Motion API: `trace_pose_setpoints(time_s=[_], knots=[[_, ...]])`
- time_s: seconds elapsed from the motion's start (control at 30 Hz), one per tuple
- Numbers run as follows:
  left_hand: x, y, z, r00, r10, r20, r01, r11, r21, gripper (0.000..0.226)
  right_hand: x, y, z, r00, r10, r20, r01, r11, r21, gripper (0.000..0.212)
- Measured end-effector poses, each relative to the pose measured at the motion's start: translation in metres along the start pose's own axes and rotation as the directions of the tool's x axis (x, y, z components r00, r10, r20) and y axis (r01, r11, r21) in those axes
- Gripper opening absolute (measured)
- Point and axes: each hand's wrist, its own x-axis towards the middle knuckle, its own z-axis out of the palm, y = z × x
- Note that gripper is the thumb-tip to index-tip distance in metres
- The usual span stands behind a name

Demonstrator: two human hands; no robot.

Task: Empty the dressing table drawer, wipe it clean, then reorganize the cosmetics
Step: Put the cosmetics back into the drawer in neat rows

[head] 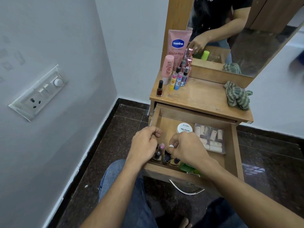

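Wooden tabletop (pixel 202 96) at mid-frame carries the cloth (pixel 237 96) and many cosmetics (pixel 178 76), while lower centre in the open drawer (pixel 234 145) the right hand (pixel 189 149) pinches a white-capped item (pixel 171 146) beside lined-up bottles (pixel 167 157), left hand (pixel 144 143) curled, grip unclear, so restocking looks roughly half done.

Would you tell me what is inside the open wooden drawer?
White round jar, clear plastic box of tubes, dark bottles, green item; left hand and right hand cover the rest.

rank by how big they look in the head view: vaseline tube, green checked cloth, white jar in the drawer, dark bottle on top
1. Vaseline tube and green checked cloth: about alike, unranked.
2. White jar, partly hidden by the right hand.
3. Dark bottle.
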Motion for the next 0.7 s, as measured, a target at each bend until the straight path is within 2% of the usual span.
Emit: trace_pose_setpoints(time_s=[0.27, 0.47, 0.57, 0.7], knots=[[-0.001, 0.000, -0.001, 1.000, 0.007, -0.002, -0.007, 1.000, 0.001, 0.040, 0.001, -0.002, 0.003, 0.999, 0.020, 0.032, -0.018, 0.999, -0.046, 0.018], [-0.001, 0.000, -0.001, 1.000, 0.013, 0.003, -0.013, 1.000, 0.005, 0.040, 0.002, -0.006, -0.015, 0.999, 0.005, 0.039, -0.004, 1.000, -0.023, 0.035], [0.000, 0.000, 0.000, 1.000, 0.001, -0.002, -0.001, 1.000, -0.004, 0.039, 0.011, -0.013, -0.041, 0.999, -0.043, -0.027, 0.044, 0.999, 0.029, 0.020], [0.000, -0.003, 0.001, 1.000, 0.001, -0.004, -0.001, 1.000, -0.011, 0.039, 0.040, -0.023, -0.077, 0.959, -0.071, -0.275, 0.116, 0.982, 0.151, 0.018]])
